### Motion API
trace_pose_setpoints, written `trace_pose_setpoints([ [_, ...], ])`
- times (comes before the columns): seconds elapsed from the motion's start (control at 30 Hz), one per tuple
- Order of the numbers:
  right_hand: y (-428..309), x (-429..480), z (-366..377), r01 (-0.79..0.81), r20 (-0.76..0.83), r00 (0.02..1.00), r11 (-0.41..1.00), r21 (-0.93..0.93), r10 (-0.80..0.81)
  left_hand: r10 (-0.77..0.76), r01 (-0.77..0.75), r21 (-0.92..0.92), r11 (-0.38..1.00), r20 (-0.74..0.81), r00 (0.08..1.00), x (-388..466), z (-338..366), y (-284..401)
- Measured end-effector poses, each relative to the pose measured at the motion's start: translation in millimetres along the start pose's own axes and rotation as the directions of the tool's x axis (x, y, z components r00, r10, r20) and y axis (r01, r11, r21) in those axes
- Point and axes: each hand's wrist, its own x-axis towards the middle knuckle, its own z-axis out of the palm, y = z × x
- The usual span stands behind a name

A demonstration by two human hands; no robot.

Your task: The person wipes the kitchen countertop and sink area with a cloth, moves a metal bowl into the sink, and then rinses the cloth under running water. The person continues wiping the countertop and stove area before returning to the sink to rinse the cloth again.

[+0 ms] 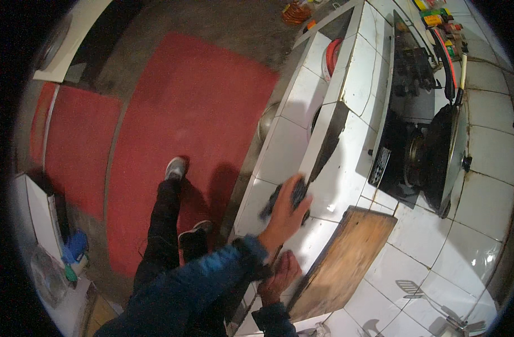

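My left hand (284, 212) grips a dark, bunched cloth-like item (299, 193) at the front edge of the white-tiled counter (324, 198); blur hides its exact kind. Nearer to me, my right hand (281, 274) is held over the counter edge, its fingers loosely curled with nothing visible in them. Beside it lies a worn wooden cutting board (349, 261) with a dark edge. Farther along the counter is a black gas stove (393, 168), with a dark wok (440, 168) and a glass lid (455, 156) at its right side.
Condiment containers (438, 19) stand beyond the stove. Slotted and other utensils (461, 324) are at the lower right. Below the counter are tiled shelves (282, 147) with a red round item (333, 57). Red mats (189, 109) cover part of the floor. A white cabinet (38, 210) stands at left.
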Motion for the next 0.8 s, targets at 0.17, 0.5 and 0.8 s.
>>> trace_pose_setpoints([
  [0.17,-1,-7,3,-0.096,0.051,0.994,0.992,-0.079,0.101,0.218,-0.217,0.021,0.976,-0.076,0.973,177,36,32],
  [0.5,-19,263,-8,-0.156,-0.089,0.983,0.987,0.027,0.158,-0.091,0.075,0.084,0.994,0.204,0.975,73,-11,52],
  [0.8,13,355,24,-0.274,-0.267,0.916,0.954,0.123,0.298,-0.021,0.021,-0.023,1.000,0.005,1.000,240,31,71],
])
